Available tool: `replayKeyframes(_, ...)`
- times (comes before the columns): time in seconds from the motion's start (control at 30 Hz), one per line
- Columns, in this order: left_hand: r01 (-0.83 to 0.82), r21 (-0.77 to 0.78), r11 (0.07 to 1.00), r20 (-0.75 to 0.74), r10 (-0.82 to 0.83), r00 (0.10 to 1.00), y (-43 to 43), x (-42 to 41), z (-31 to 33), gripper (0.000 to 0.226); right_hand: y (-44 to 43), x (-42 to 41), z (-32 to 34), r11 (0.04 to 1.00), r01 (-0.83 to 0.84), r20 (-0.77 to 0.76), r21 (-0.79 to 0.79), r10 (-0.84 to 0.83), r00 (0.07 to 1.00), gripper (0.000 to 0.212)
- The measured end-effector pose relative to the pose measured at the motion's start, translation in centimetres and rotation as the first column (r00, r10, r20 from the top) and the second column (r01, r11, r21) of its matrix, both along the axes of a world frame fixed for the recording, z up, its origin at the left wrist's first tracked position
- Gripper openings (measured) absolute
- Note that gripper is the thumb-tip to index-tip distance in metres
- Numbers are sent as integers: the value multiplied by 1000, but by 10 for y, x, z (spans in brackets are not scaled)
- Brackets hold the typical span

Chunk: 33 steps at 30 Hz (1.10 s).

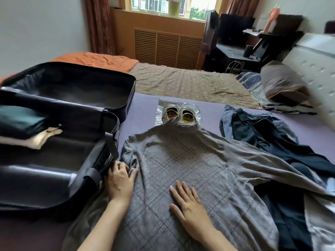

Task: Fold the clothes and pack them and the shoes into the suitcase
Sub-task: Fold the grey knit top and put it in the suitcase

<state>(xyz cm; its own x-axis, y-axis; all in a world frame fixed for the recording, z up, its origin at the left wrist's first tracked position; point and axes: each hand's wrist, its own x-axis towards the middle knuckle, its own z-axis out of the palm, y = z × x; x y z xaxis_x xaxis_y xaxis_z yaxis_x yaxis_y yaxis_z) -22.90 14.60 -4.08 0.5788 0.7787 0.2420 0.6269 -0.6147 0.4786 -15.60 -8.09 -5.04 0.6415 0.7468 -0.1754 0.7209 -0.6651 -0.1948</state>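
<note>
We've got the grey checked sweater (pixel 181 160) spread flat on the bed (pixel 141 109), dead centre. Our left grip (pixel 120 178) pinches its bunched sleeve at nine o'clock, just beside the open suitcase (pixel 45 171). Our right grip (pixel 188 201) lies flat on the sweater's front, fingers straight. Shoes (pixel 178 114) in plastic sit at twelve, dark clothes (pixel 262 134) at three.

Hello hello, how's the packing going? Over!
Left hand grips sweater sleeve, right hand flat on it. Sweater spread out, not folded yet. Collar lies over the shoes; suitcase open. Over.
</note>
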Motion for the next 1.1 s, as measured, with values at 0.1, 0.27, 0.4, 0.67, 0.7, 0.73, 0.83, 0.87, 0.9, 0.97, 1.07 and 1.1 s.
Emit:
replayKeyframes(0.1,-16,5,1000,-32,16,999,2,6,-2,31,0,1,-4,1000,-1,6,-18,1,1000,55)
replayKeyframes(0.27,-14,118,993,-7,15,1000,12,3,-9,35,-3,4,-9,1000,-7,68,-23,8,998,55)
replayKeyframes(0.4,21,124,992,-26,-18,1000,9,7,-17,40,-2,4,-10,998,-22,68,-57,26,997,55)
replayKeyframes(0.67,183,153,971,106,-200,974,-23,-37,-9,41,2,4,-2,996,-41,-2,80,41,999,74)
replayKeyframes(0.7,195,157,968,102,-213,972,-28,-49,-12,36,3,2,1,991,-38,-56,128,45,997,82)
replayKeyframes(0.73,197,140,970,106,-213,971,-34,-63,-14,33,5,0,3,988,-32,-96,150,47,994,86)
replayKeyframes(0.83,172,142,975,150,-192,970,-44,-103,-20,35,14,-9,12,980,-28,-110,198,51,993,88)
replayKeyframes(0.87,144,168,975,166,-172,971,-45,-114,-21,36,16,-14,15,978,-33,-120,205,58,991,88)
replayKeyframes(0.9,114,195,974,178,-150,973,-46,-124,-22,36,19,-18,17,975,-31,-133,219,61,989,87)
replayKeyframes(0.97,42,226,973,189,-86,978,-47,-141,-22,38,23,-26,23,968,-27,-159,251,68,985,86)
replayKeyframes(1.07,-67,200,978,193,28,981,-49,-156,-20,54,27,-39,36,966,-31,-188,256,81,979,84)
replayKeyframes(1.1,-90,179,980,201,53,978,-48,-159,-20,63,27,-42,37,964,-28,-194,265,82,978,84)
